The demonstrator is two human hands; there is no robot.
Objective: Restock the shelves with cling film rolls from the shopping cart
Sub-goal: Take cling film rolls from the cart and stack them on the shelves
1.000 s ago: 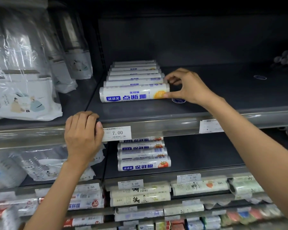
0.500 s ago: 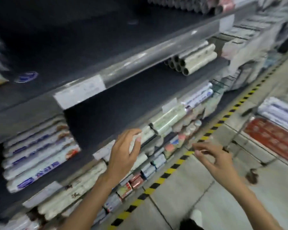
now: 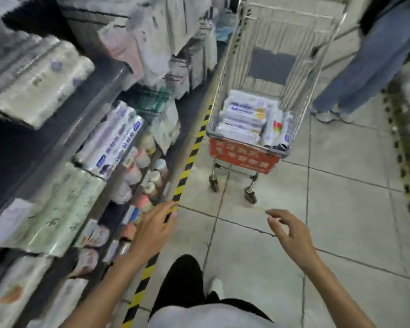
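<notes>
Ahead on the tiled floor stands one shopping cart [image 3: 223, 91] with a red sign [image 3: 244, 158] on its near end and two wheels showing; cling film rolls [image 3: 244, 117] lie heaped in its basket, too blurred to count; both hands are empty and well short of the cart; the left hand [image 3: 155, 229] has its fingers stretched out near the shelves [image 3: 100, 95], the right hand [image 3: 291, 233] is loosely curled with thumb and forefinger apart; one striped tape line [image 3: 187, 166] runs along the shelf foot; one other person [image 3: 365, 67] in jeans stands beside the cart.
</notes>
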